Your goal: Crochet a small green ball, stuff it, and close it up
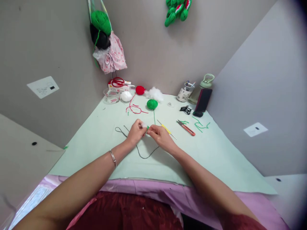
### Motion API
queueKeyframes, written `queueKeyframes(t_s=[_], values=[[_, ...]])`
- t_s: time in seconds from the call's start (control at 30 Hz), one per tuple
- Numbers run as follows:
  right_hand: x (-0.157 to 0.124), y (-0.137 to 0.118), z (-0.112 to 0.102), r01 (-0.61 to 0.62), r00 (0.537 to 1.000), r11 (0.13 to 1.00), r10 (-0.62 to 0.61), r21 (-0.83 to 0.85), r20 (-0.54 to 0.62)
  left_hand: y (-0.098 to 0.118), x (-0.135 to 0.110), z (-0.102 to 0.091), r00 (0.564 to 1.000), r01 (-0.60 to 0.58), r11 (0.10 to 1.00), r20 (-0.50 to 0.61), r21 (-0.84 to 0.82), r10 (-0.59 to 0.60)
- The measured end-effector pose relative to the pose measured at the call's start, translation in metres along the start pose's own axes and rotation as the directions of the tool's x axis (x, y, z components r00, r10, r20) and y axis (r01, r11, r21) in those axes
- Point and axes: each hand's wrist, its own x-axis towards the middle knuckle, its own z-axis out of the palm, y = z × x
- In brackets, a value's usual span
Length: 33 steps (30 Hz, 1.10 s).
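Observation:
My left hand [137, 131] is closed, its fingers pinched around a small green yarn piece [148, 127] with a tuft of white stuffing [144, 125] at its top. Against it, the fingertips of my right hand [161, 136] pinch the right side of the same piece. A bit of red shows under the fingers, too small to make out. Green yarn runs from near my right hand back to a green yarn ball [152, 104]. A dark cord [144, 157] loops on the table below both hands. Beside my right hand lies a yellow-handled crochet hook [166, 129], partly hidden.
Orange thread snips [187, 128] and green yarn scraps [199, 124] lie at right. Farther back are a red yarn ball [140, 90], white stuffing [154, 94], a plastic tub [111, 96], red scissors [118, 82], a pen cup [185, 92], a black clip [185, 110] and a propped phone [203, 100].

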Motion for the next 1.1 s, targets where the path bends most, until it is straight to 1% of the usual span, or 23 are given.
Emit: queueKeyframes(t_s=[0.1, 0.2, 0.23, 0.3, 0.37, 0.4, 0.43, 0.53, 0.57, 0.63, 0.73, 0.83, 0.93, 1.1], values=[[0.003, 0.001, -0.006, 0.045, 0.997, 0.999, -0.047, -0.027, -0.054, 0.000, 0.001, -0.003, 0.998, -0.012, 1.000, -0.057, 0.008, 0.013], [0.004, -0.003, -0.016, 0.124, 0.983, 0.992, -0.125, -0.019, -0.135, 0.003, -0.002, -0.005, 0.994, -0.059, 0.998, -0.094, -0.017, 0.058], [0.003, -0.005, -0.018, 0.149, 0.980, 0.988, -0.144, 0.033, -0.137, 0.004, -0.004, -0.005, 0.993, -0.080, 0.996, -0.093, -0.030, 0.077], [0.001, -0.008, -0.020, 0.151, 0.987, 0.961, -0.132, 0.232, -0.095, 0.007, -0.007, -0.003, 0.991, -0.116, 0.992, -0.070, -0.059, 0.112], [0.001, -0.008, -0.020, 0.093, 0.996, 0.905, -0.084, 0.415, -0.040, 0.009, -0.011, -0.001, 0.989, -0.149, 0.985, -0.037, -0.085, 0.146], [0.001, -0.007, -0.019, 0.062, 0.998, 0.887, -0.054, 0.457, -0.031, 0.010, -0.012, 0.001, 0.986, -0.168, 0.981, -0.026, -0.093, 0.166], [0.002, -0.005, -0.019, 0.042, 0.999, 0.889, -0.027, 0.457, -0.039, 0.011, -0.013, 0.002, 0.982, -0.189, 0.977, -0.020, -0.098, 0.188], [0.006, 0.002, -0.020, 0.014, 0.998, 0.925, 0.012, 0.379, -0.067, 0.013, -0.017, 0.006, 0.966, -0.259, 0.961, -0.010, -0.099, 0.260], [0.007, 0.004, -0.021, 0.004, 0.999, 0.938, 0.013, 0.347, -0.048, 0.014, -0.018, 0.007, 0.960, -0.277, 0.956, 0.003, -0.097, 0.279], [0.008, 0.007, -0.022, -0.009, 1.000, 0.958, 0.002, 0.286, 0.026, 0.016, -0.019, 0.009, 0.952, -0.297, 0.950, 0.042, -0.096, 0.302], [0.009, 0.008, -0.024, -0.023, 0.991, 0.973, -0.008, 0.230, 0.130, 0.017, -0.019, 0.008, 0.950, -0.296, 0.951, 0.079, -0.087, 0.303], [0.009, 0.009, -0.023, -0.044, 0.987, 0.979, 0.012, 0.198, 0.161, 0.017, -0.017, 0.005, 0.961, -0.261, 0.962, 0.076, -0.075, 0.267], [0.010, 0.011, -0.022, -0.054, 0.991, 0.985, 0.032, 0.166, 0.129, 0.018, -0.016, 0.001, 0.970, -0.213, 0.973, 0.099, -0.087, 0.221], [0.012, 0.010, -0.021, -0.033, 0.999, 0.992, 0.031, 0.118, 0.024, 0.024, -0.020, -0.001, 0.969, -0.161, 0.974, 0.164, -0.156, 0.187]])
